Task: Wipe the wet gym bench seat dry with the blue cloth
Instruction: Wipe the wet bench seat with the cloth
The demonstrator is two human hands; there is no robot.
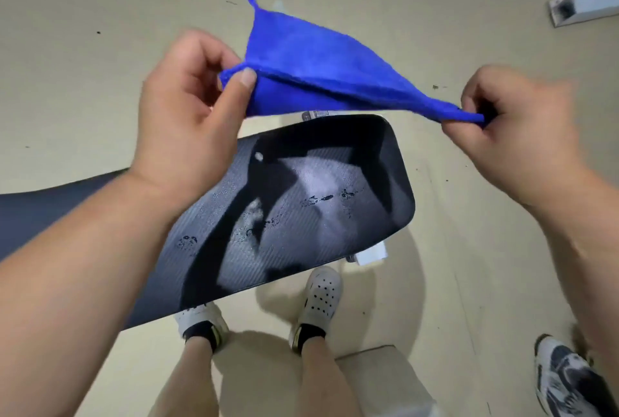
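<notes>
At ten o'clock our left hand point(187, 108) pinches one corner of the blue cloth point(311, 71) between the thumb and curled fingers. The cloth is stretched in the air toward twelve o'clock, folded over itself and clear of the bench seat point(335, 155). The seat lies below it at the centre, black and textured, with small water drops point(318, 199) scattered across it. At six o'clock our white shoes point(321, 296) stand by the seat's near edge. At two o'clock our right hand point(512, 128) pinches the opposite corner, fingers curled tight.
</notes>
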